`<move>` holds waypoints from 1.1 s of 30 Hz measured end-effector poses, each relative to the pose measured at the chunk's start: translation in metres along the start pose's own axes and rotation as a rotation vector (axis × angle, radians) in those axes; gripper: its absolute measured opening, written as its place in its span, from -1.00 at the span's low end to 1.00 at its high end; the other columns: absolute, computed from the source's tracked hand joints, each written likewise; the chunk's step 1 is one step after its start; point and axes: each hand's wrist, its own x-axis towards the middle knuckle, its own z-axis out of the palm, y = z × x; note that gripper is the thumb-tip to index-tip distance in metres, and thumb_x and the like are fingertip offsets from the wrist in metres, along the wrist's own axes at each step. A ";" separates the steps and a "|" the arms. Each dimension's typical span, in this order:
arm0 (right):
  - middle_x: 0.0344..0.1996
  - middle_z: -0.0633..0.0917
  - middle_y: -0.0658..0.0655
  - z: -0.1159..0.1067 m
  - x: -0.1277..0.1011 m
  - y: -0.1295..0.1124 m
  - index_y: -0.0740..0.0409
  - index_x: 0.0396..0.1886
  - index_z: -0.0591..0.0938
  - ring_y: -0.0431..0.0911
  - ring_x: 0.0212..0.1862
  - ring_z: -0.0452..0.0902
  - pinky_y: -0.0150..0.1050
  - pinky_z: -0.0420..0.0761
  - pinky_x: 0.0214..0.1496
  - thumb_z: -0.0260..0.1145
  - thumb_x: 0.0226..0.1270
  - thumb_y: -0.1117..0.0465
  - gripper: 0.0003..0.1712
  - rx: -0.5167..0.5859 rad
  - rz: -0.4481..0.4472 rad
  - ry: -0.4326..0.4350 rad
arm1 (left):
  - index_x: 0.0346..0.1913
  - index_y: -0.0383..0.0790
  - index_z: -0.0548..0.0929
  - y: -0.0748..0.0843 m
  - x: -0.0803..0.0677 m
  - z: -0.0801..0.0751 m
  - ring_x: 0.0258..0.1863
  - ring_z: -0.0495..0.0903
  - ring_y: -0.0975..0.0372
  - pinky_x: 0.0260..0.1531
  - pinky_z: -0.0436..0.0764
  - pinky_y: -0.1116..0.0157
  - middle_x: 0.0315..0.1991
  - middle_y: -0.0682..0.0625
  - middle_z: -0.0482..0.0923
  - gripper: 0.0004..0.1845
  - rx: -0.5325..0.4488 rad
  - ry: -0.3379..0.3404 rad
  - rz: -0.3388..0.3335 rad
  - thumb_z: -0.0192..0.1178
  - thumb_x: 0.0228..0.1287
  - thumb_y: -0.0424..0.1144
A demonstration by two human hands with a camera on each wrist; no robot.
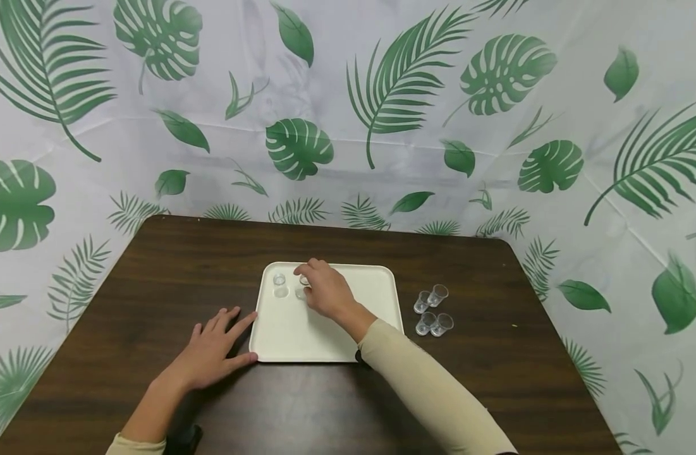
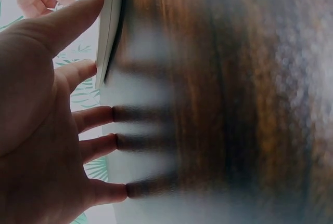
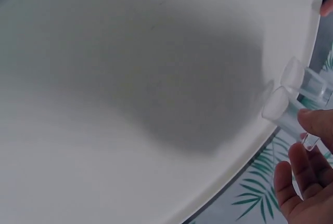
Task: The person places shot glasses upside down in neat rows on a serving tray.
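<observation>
So the right hand (image 1: 325,292) is over the far left part of the white tray (image 1: 348,341), fingers curled around a small clear cup (image 3: 285,110) and pinching it near its top. The cup is standing on the tray, up near the far edge. Another clear cup (image 1: 279,279) sits just beside it, closer to the tray's far left corner, apart from the hand.

The left hand (image 1: 213,349) lies flat on the dark wooden table (image 1: 154,278), fingers straight and spread. The thumb and index fingertip are touching the tray's left edge near its near left corner, and it's not holding anything.

Off the tray's right edge there's a little bunch of four more clear cups (image 1: 432,309) on the table, close together. A leaf-print cloth (image 1: 382,95) hangs behind the table's far edge and down both sides.
</observation>
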 end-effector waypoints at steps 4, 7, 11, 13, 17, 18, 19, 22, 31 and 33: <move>-0.07 0.62 -0.01 0.001 0.002 0.000 -0.02 0.12 0.62 -0.07 0.03 0.54 -0.17 0.53 0.03 0.36 0.23 0.35 -0.55 0.014 -0.010 0.004 | 0.49 -0.02 0.28 0.000 0.000 -0.003 0.37 0.12 -0.33 0.06 0.10 -0.50 0.41 -0.33 0.19 -0.12 0.006 -0.013 -0.006 0.15 0.21 0.37; -0.06 0.64 -0.01 0.002 0.003 -0.001 -0.01 0.12 0.62 -0.05 0.05 0.53 -0.14 0.47 0.08 0.36 0.24 0.35 -0.56 0.018 -0.018 0.003 | 0.49 -0.01 0.27 0.001 0.000 -0.004 0.37 0.12 -0.34 0.06 0.09 -0.50 0.41 -0.33 0.18 -0.11 0.008 -0.021 -0.015 0.14 0.20 0.38; -0.06 0.65 -0.02 0.003 0.004 -0.002 -0.02 0.11 0.63 -0.06 0.07 0.54 -0.12 0.43 0.08 0.38 0.23 0.34 -0.56 0.009 -0.029 0.028 | 0.50 -0.01 0.27 -0.001 0.000 -0.004 0.37 0.11 -0.34 0.06 0.08 -0.50 0.41 -0.33 0.17 -0.12 0.010 -0.014 -0.022 0.16 0.21 0.36; -0.06 0.65 -0.02 0.004 0.004 -0.002 -0.02 0.10 0.63 -0.06 0.08 0.54 -0.12 0.42 0.08 0.39 0.22 0.34 -0.56 0.013 -0.033 0.036 | 0.49 -0.01 0.27 -0.001 -0.001 -0.004 0.37 0.12 -0.34 0.06 0.09 -0.50 0.41 -0.33 0.18 -0.12 0.015 -0.011 -0.020 0.16 0.21 0.36; -0.06 0.65 -0.01 0.007 0.003 -0.003 -0.01 0.10 0.63 -0.06 0.09 0.54 -0.12 0.43 0.10 0.39 0.21 0.35 -0.56 0.021 -0.029 0.037 | 0.48 -0.03 0.30 0.000 -0.001 -0.004 0.36 0.15 -0.35 0.04 0.12 -0.50 0.40 -0.34 0.20 -0.12 0.017 -0.006 -0.010 0.17 0.20 0.36; -0.05 0.66 -0.01 0.007 0.003 -0.003 -0.01 0.10 0.63 -0.06 0.10 0.54 -0.11 0.43 0.11 0.38 0.21 0.36 -0.56 0.023 -0.024 0.035 | 0.48 -0.03 0.30 0.001 -0.001 -0.004 0.36 0.15 -0.34 0.05 0.12 -0.50 0.40 -0.34 0.20 -0.12 0.016 -0.006 -0.008 0.17 0.20 0.36; -0.05 0.66 -0.01 0.008 0.002 -0.003 -0.01 0.11 0.63 -0.07 0.10 0.53 -0.11 0.42 0.13 0.37 0.21 0.36 -0.55 0.022 -0.018 0.031 | 0.48 -0.03 0.30 0.002 -0.001 -0.003 0.36 0.14 -0.34 0.05 0.11 -0.50 0.40 -0.34 0.20 -0.12 0.014 -0.005 -0.007 0.17 0.20 0.36; 0.00 0.65 0.00 0.009 0.000 -0.001 -0.02 0.15 0.61 -0.07 0.14 0.52 -0.12 0.41 0.18 0.36 0.23 0.34 -0.53 0.023 0.004 0.012 | 0.48 -0.03 0.30 0.003 -0.001 -0.001 0.37 0.14 -0.34 0.06 0.11 -0.50 0.40 -0.34 0.20 -0.13 0.004 -0.004 -0.004 0.17 0.21 0.35; 0.04 0.64 0.04 -0.011 -0.008 0.015 0.00 0.22 0.58 -0.09 -0.05 0.60 -0.08 0.48 0.05 0.31 0.32 0.28 -0.54 0.130 0.008 0.054 | 0.50 -0.01 0.27 0.000 0.000 0.001 0.39 0.11 -0.32 0.08 0.09 -0.49 0.42 -0.32 0.18 -0.13 -0.002 -0.001 -0.003 0.15 0.22 0.35; 0.02 0.63 0.08 -0.018 -0.012 0.021 0.04 0.21 0.58 -0.06 -0.11 0.61 -0.05 0.48 0.00 0.31 0.32 0.31 -0.55 0.188 0.008 0.081 | 0.50 -0.01 0.27 -0.001 0.000 0.001 0.39 0.11 -0.32 0.08 0.10 -0.49 0.42 -0.31 0.18 -0.13 0.003 -0.003 -0.005 0.16 0.23 0.34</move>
